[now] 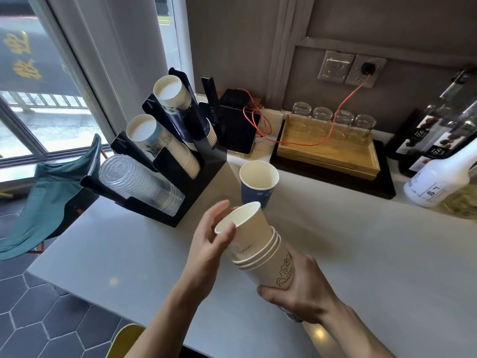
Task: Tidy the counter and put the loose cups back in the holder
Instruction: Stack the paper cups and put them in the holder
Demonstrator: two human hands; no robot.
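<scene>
A stack of cream paper cups (260, 250) is tilted above the white counter (361, 254). My right hand (296, 293) grips the stack near its base. My left hand (211, 236) holds the top cup at its rim, thumb on the lip. Just behind stands a single blue paper cup (258, 184), upright on the counter. The black cup holder (196, 182) sits at the left, with two slanted rows of paper cups (167, 94) and a row of clear plastic cups (139, 182).
A wooden tray (333, 153) with several upturned glasses stands at the back right. A black device (236, 130) with an orange cable is beside the holder. A white bottle (438, 182) and dark bottles are at far right. A green cloth (51, 192) hangs left of the counter.
</scene>
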